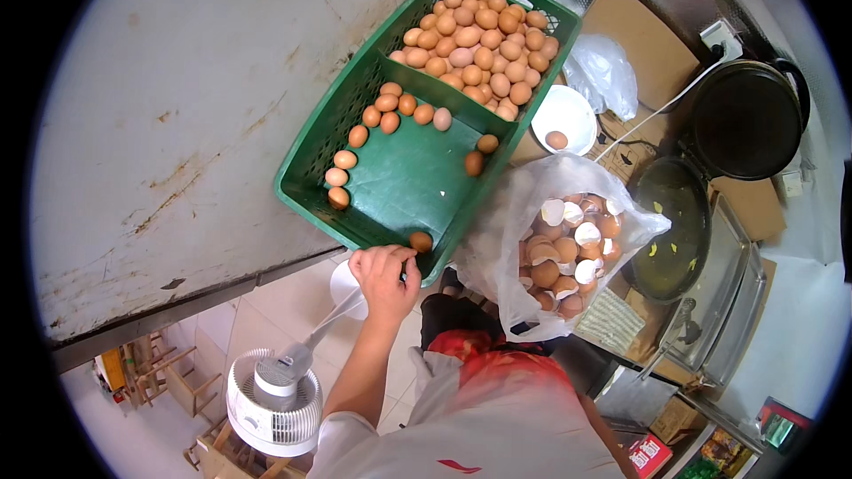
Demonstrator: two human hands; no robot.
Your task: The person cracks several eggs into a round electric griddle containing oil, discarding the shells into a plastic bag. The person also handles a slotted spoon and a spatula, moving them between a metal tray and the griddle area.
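Note:
My left hand (389, 277) is at the near rim of a green plastic crate (318, 130), its fingers curled over the rim. Just beyond the fingertips, a brown egg (421, 241) rests in the crate's near corner; whether they touch it is unclear. A divider (447, 89) splits the crate. Its far half holds a heap of brown eggs (468, 36); in the near half, several eggs (371, 116) line the walls on a bare green floor. My right hand is out of view. Right of the crate stands a clear plastic bag (496, 246) full of broken eggshells (566, 249).
A white bowl (566, 110) with one egg stands behind the bag. To the right are a round pan (669, 239) with greenish liquid, a black pan (745, 121), a white cord (655, 113) and metal trays (705, 286). A white fan (274, 402) stands at lower left.

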